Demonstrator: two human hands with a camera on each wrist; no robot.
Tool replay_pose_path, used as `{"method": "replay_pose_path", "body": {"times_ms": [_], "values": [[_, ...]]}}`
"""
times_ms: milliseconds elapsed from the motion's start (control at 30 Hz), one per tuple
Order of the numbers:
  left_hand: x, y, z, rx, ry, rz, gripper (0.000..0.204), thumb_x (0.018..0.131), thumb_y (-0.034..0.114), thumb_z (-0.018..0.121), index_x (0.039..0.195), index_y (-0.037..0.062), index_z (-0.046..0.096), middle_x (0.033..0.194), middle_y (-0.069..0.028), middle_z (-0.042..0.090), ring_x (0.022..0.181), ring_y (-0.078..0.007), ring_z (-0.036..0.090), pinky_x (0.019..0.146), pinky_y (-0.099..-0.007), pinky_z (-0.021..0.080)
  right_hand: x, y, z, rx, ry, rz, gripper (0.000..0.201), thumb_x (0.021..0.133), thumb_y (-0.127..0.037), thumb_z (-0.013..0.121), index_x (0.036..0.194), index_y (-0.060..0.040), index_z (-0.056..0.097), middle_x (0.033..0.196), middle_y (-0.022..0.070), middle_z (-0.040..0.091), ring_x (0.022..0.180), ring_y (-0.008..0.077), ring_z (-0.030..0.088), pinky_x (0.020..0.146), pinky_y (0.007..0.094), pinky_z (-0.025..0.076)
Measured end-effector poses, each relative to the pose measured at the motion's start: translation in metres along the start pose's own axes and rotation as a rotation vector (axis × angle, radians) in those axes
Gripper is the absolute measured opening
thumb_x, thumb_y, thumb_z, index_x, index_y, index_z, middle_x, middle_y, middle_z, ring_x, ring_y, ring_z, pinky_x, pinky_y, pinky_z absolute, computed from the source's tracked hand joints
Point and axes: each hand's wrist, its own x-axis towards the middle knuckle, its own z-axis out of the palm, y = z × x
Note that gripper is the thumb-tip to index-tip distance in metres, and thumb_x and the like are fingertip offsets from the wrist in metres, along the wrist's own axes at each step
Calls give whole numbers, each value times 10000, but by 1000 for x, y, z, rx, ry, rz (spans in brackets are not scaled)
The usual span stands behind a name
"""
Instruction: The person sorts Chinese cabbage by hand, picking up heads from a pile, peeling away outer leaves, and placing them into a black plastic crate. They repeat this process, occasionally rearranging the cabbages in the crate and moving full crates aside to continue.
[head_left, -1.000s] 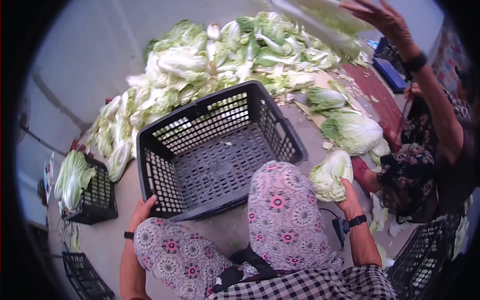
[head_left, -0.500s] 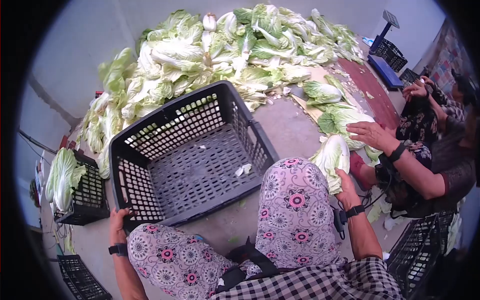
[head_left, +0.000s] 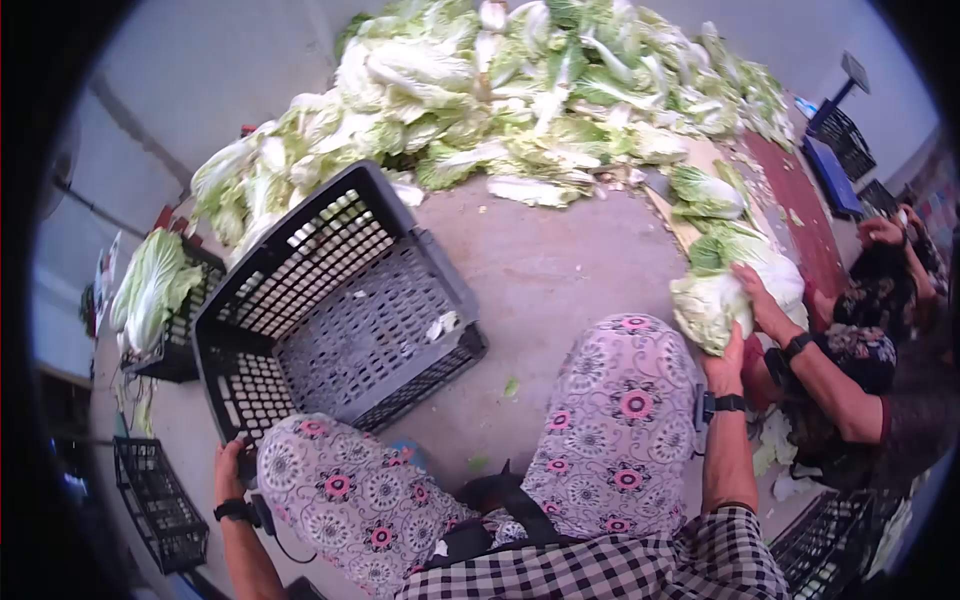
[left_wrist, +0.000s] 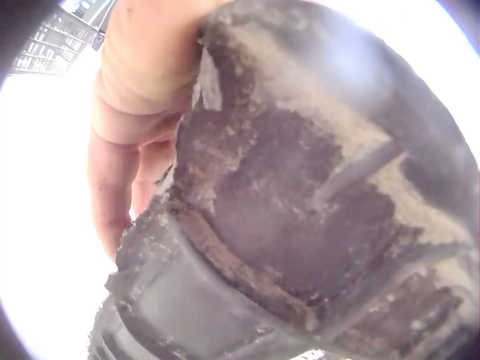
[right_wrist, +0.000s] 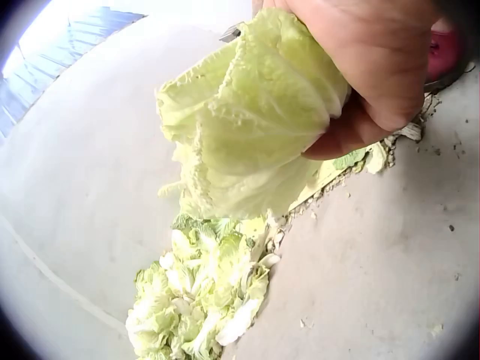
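Note:
My left hand (head_left: 228, 470) grips the near left corner of a large black plastic crate (head_left: 465, 318). In the left wrist view its fingers (left_wrist: 112, 180) curl over the worn, dirt-stained edge of the crate (left_wrist: 277, 195). The crate stands at an angle left of my knees, with a few leaf scraps inside. Out to the right, my right hand (head_left: 724, 365) holds a pale green napa cabbage (head_left: 700, 310). Thumb and fingers close round one end of the cabbage (right_wrist: 247, 127) in the right wrist view. Another person's hand (head_left: 768, 305) is at its right side.
A big heap of napa cabbages (head_left: 420, 80) lies along the wall. More heads (head_left: 750, 250) rest on a board at right, beside the seated person (head_left: 850, 400). At left a cabbage (head_left: 150, 290) tops a smaller crate (head_left: 205, 300). A blue platform scale (head_left: 832, 175) stands far right.
The crate has shifted left and turned, with my left hand on its corner. My right hand has moved the cabbage outward to the right, and the other person's hand has come to it.

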Motion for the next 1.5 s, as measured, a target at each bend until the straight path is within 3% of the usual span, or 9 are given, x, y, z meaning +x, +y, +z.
{"method": "replay_pose_path", "body": {"times_ms": [100, 133, 167, 433, 933, 1233, 1300, 1367, 1500], "values": [[-23, 12, 15, 53, 10, -53, 206, 799, 136, 582, 969, 21, 580, 818, -82, 631, 656, -177, 624, 559, -318, 540, 15, -27, -3, -46, -111, 20, 368, 862, -223, 574, 1196, -77, 524, 1127, 88, 618, 988, 232, 605, 865, 407, 480], [-35, 23, 28, 52, 45, -49, 220, 796, 117, 589, 999, 34, 577, 816, -60, 625, 647, -169, 616, 571, -313, 536, 27, -31, -22, -760, -280, -350, 449, 784, -98, 642, 1201, -54, 481, 1110, 107, 600, 966, 216, 593, 853, 361, 476], [-39, 24, 30, 33, 55, 3, 239, 798, 147, 602, 983, -4, 613, 813, -72, 651, 697, -175, 626, 616, -305, 526, 39, -34, -41, -1403, -184, -845, 573, 706, 28, 711, 1206, -30, 437, 1092, 125, 583, 943, 200, 581, 840, 315, 472], [-43, 19, 32, 12, 102, 59, 280, 763, 107, 620, 1031, 36, 580, 841, -58, 628, 663, -167, 603, 611, -310, 519, 58, -10, -22, -1222, 14, -167, 588, 715, 21, 699, 1231, -29, 422, 1118, 120, 568, 951, 210, 580, 844, 316, 473], [-82, -25, 15, -340, 77, 105, 318, 738, -27, 545, 1053, 16, 555, 868, -41, 583, 705, -163, 595, 668, -308, 534, 31, 36, 42, -1429, -108, -72, 556, 727, -1, 685, 1223, -27, 433, 1104, 117, 571, 937, 209, 580, 832, 314, 473], [-133, -116, -129, -121, 497, 3, 391, 708, 3, 614, 1096, 18, 570, 856, -74, 640, 645, -175, 615, 634, -318, 520, 32, 23, 48, -1462, -170, -101, 538, 735, -14, 676, 1219, -25, 440, 1095, 115, 573, 929, 209, 580, 825, 313, 474], [-131, -151, -186, 361, 809, -37, 401, 720, 78, 651, 1111, 23, 581, 945, -115, 666, 783, -232, 657, 724, -367, 516, 32, 20, 50, -1478, -175, -110, 534, 737, -16, 674, 1218, -25, 442, 1093, 114, 573, 927, 208, 580, 823, 312, 474], [-160, -106, -182, 527, 1242, -191, 409, 758, 180, 661, 1134, 36, 587, 1054, -152, 654, 955, -281, 637, 830, -390, 483, 37, 21, 53, -1491, -180, -111, 530, 738, -19, 672, 1217, -25, 443, 1092, 114, 574, 926, 208, 580, 821, 312, 474], [-164, -66, -148, 518, 977, 336, 389, 815, 280, 625, 1147, 80, 596, 1101, -150, 639, 1048, -304, 595, 899, -374, 453, 40, 27, 54, -1499, -197, -91, 523, 742, -25, 668, 1215, -24, 446, 1088, 113, 574, 922, 208, 580, 818, 312, 474]]}}
